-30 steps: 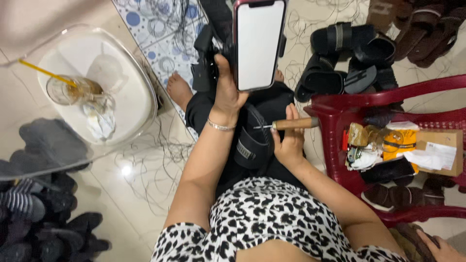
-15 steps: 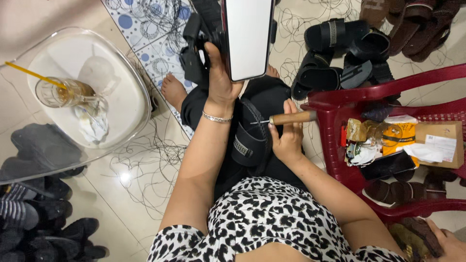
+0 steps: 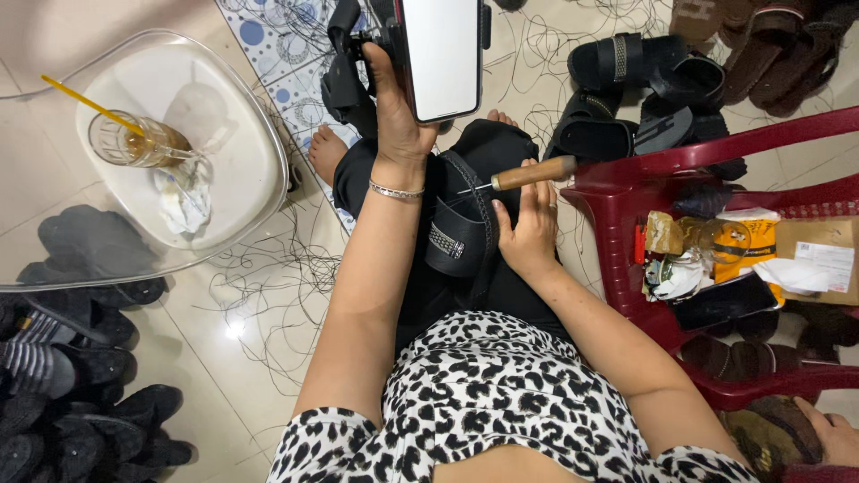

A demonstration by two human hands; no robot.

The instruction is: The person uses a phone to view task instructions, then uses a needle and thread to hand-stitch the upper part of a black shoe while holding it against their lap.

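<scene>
Sandal [image 3: 458,234], black with a studded strap, lies across the person's lap on the dark trousers, and it has kept that spot over the last second. What has moved is the phone [image 3: 440,55]: the left hand [image 3: 394,112] has lifted it a little farther from the sandal, toward the top of the view, fingers clasped round its edge with the blank white screen facing up. Just beside the sandal's far edge, the right hand [image 3: 528,234] has shifted its hold; a moment back it pinched the awl [image 3: 523,174] closer to the strap, and now the wooden handle rests loosely across the raised fingertips, metal point aimed over the sandal but not touching it. So the stitching is paused while the phone gets the attention. Beyond the sandal, to its right, a red plastic chair [image 3: 626,192] carries wrappers, a small cardboard box and a dark phone. Farther out, more black sandals [image 3: 617,63] crowd the floor, loose threads [image 3: 268,259] trail over the tiles, and to the sandal's left a clear stool [image 3: 259,143] bears a glass [image 3: 125,141] with a yellow straw.
</scene>
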